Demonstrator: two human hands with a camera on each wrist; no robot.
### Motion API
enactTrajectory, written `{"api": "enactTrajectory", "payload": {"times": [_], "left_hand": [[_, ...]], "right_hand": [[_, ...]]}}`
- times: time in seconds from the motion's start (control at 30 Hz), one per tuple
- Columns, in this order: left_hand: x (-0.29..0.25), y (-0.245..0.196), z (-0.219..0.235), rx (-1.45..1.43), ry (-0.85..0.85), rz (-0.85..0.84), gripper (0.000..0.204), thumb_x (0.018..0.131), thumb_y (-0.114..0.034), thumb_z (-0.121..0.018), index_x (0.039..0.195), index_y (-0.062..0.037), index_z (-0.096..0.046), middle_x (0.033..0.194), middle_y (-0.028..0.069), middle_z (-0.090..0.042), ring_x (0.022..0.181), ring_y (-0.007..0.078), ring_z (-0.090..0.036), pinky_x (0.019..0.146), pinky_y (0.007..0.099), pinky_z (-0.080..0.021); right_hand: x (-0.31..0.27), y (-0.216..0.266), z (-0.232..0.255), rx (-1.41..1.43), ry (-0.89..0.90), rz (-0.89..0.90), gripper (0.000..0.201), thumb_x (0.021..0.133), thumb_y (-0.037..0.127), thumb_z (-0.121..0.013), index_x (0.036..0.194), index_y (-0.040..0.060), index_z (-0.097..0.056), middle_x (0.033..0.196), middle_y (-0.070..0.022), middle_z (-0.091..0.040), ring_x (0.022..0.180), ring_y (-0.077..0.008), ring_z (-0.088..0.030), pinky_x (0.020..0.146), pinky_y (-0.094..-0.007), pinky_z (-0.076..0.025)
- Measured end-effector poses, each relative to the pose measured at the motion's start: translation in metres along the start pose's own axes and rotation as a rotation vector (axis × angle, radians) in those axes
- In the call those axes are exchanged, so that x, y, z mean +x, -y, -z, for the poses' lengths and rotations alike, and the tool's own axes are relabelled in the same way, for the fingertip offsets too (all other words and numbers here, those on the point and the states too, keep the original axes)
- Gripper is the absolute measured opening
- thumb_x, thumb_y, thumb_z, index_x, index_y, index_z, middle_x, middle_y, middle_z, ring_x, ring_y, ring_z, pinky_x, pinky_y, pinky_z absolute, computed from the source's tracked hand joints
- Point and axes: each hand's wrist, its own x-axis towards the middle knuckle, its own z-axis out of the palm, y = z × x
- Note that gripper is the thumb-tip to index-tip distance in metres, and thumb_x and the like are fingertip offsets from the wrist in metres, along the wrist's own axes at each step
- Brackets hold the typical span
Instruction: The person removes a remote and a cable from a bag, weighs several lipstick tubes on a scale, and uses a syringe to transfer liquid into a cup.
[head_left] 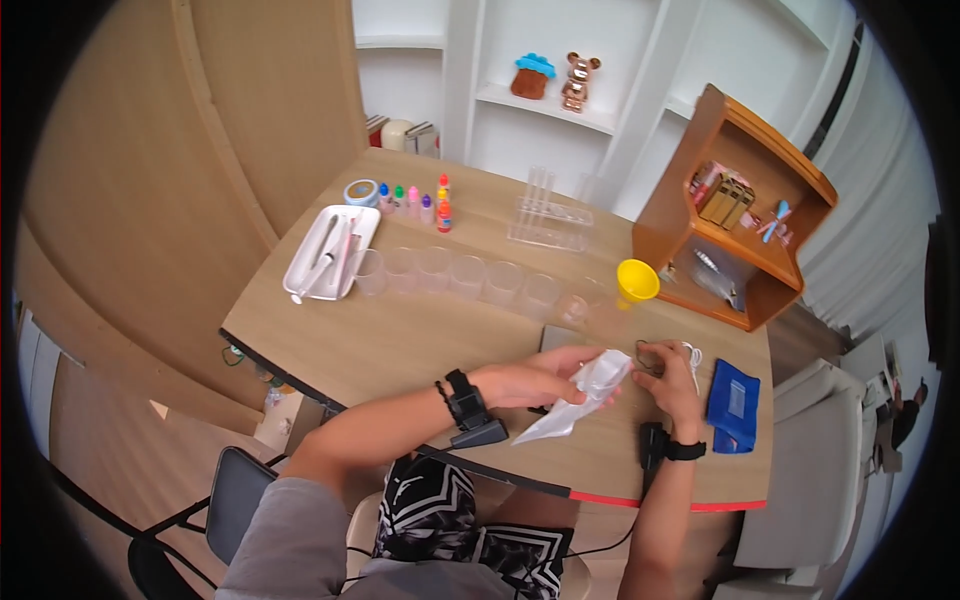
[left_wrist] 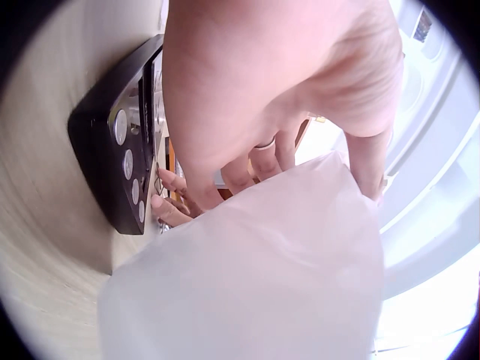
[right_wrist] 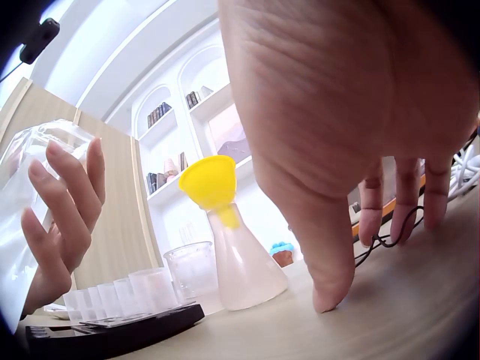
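Observation:
My left hand [head_left: 530,383] grips a crumpled, translucent white plastic bag [head_left: 590,392] above the table's near side. The bag fills the lower middle of the left wrist view, hiding part of what lies behind. My right hand [head_left: 668,378] is low over the tabletop, thumb apart from its fingers. Close by those fingers runs a thin dark cord [right_wrist: 391,238] in a loose loop. A flat black device [left_wrist: 112,142] with round silver spots along its side lies beneath the left hand, mostly covered in the head view. Behind the hands, a yellow funnel [right_wrist: 210,182] sits in a conical flask [right_wrist: 244,262].
Clear cups [head_left: 467,277] stand in a row behind the hands, left of the flask. Further back are small dropper bottles [head_left: 414,200], a white tray [head_left: 296,270] of tools and a clear test-tube rack [head_left: 550,225]. A blue pouch [head_left: 733,405] and wooden shelf [head_left: 690,270] are on the right.

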Motion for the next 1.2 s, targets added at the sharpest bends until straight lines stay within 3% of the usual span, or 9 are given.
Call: {"api": "enactTrajectory", "payload": {"times": [0.03, 0.07, 0.17, 0.3, 0.5, 0.63, 0.7, 0.9, 1.2], "left_hand": [[0.0, 0.001, 0.001, 0.017, -0.024, -0.003, 0.085, 0.08, -0.012, -0.08, 0.153, -0.0032, -0.037, 0.129, 0.0073, -0.061, 0.122, 0.0189, -0.06, 0.109, 0.0341, -0.044], [0.0, 0.001, 0.002, 0.016, -0.024, -0.007, 0.085, 0.082, -0.013, -0.08, 0.154, -0.0034, -0.036, 0.13, 0.0078, -0.061, 0.125, 0.0199, -0.059, 0.112, 0.0352, -0.044], [0.001, 0.0, 0.001, 0.003, -0.028, -0.01, 0.086, 0.084, -0.018, -0.081, 0.155, -0.0036, -0.035, 0.131, 0.0081, -0.061, 0.125, 0.0207, -0.059, 0.114, 0.0366, -0.043], [0.004, 0.003, 0.003, -0.046, -0.006, -0.037, 0.087, 0.086, -0.027, -0.082, 0.154, -0.001, -0.034, 0.132, 0.0091, -0.06, 0.126, 0.0215, -0.059, 0.115, 0.0379, -0.043], [0.004, 0.002, 0.004, -0.017, 0.019, -0.074, 0.076, 0.093, -0.025, -0.075, 0.154, -0.0019, -0.036, 0.132, 0.0114, -0.059, 0.124, 0.0219, -0.058, 0.112, 0.0376, -0.045], [0.004, 0.001, 0.003, -0.044, 0.015, -0.082, 0.081, 0.091, -0.035, -0.075, 0.153, -0.0005, -0.037, 0.132, 0.0127, -0.059, 0.123, 0.0231, -0.059, 0.111, 0.039, -0.046], [0.004, 0.001, 0.002, -0.047, -0.005, -0.087, 0.091, 0.086, -0.049, -0.076, 0.151, 0.0006, -0.038, 0.129, 0.0135, -0.061, 0.121, 0.0248, -0.06, 0.109, 0.041, -0.045], [0.001, -0.001, 0.0, -0.024, -0.01, -0.049, 0.099, 0.088, -0.066, -0.065, 0.153, 0.0018, -0.035, 0.131, 0.0165, -0.06, 0.122, 0.0272, -0.059, 0.106, 0.043, -0.047], [0.002, 0.001, -0.001, -0.012, -0.023, -0.03, 0.108, 0.085, -0.08, -0.055, 0.155, 0.0001, -0.033, 0.133, 0.0155, -0.059, 0.123, 0.0252, -0.058, 0.103, 0.042, -0.049]], "right_hand": [[0.0, 0.0, 0.0, 0.062, 0.041, -0.061, 0.045, 0.072, 0.004, -0.082, 0.116, 0.0053, -0.071, 0.114, -0.0133, -0.061, 0.103, -0.0302, -0.062, 0.088, -0.0373, -0.053], [0.0, -0.004, -0.002, 0.025, -0.013, 0.021, 0.039, 0.072, 0.002, -0.081, 0.11, 0.0041, -0.073, 0.107, -0.0119, -0.062, 0.089, -0.0262, -0.064, 0.077, -0.0353, -0.054], [0.002, -0.008, -0.003, 0.023, 0.01, -0.032, 0.037, 0.072, 0.002, -0.08, 0.109, 0.003, -0.073, 0.101, -0.0107, -0.063, 0.084, -0.0248, -0.064, 0.077, -0.0356, -0.054], [0.002, 0.001, 0.0, 0.068, -0.101, -0.04, 0.027, 0.079, -0.002, -0.069, 0.106, 0.0014, -0.073, 0.093, -0.0112, -0.071, 0.076, -0.0213, -0.066, 0.071, -0.0332, -0.054], [0.011, -0.015, -0.003, 0.289, -0.162, -0.093, 0.019, 0.085, -0.004, -0.061, 0.101, -0.0051, -0.072, 0.083, -0.0108, -0.072, 0.067, -0.0151, -0.067, 0.065, -0.0286, -0.054], [0.009, -0.011, 0.002, 0.542, -0.16, -0.113, 0.022, 0.084, -0.007, -0.06, 0.102, -0.006, -0.071, 0.088, -0.0085, -0.072, 0.075, -0.0145, -0.067, 0.07, -0.0275, -0.054], [0.007, 0.003, 0.01, 0.817, -0.103, -0.033, 0.028, 0.082, -0.012, -0.057, 0.106, -0.0058, -0.069, 0.094, -0.0079, -0.071, 0.084, -0.0149, -0.068, 0.077, -0.0269, -0.054], [0.005, 0.008, 0.018, 0.977, -0.085, -0.026, 0.035, 0.08, -0.016, -0.051, 0.109, -0.0061, -0.068, 0.097, -0.01, -0.071, 0.089, -0.0165, -0.068, 0.082, -0.0288, -0.053], [0.01, -0.016, 0.003, 0.648, 0.058, -0.008, 0.037, 0.08, -0.019, -0.047, 0.109, -0.0075, -0.067, 0.102, -0.011, -0.07, 0.09, -0.0183, -0.068, 0.08, -0.0313, -0.057]]}}
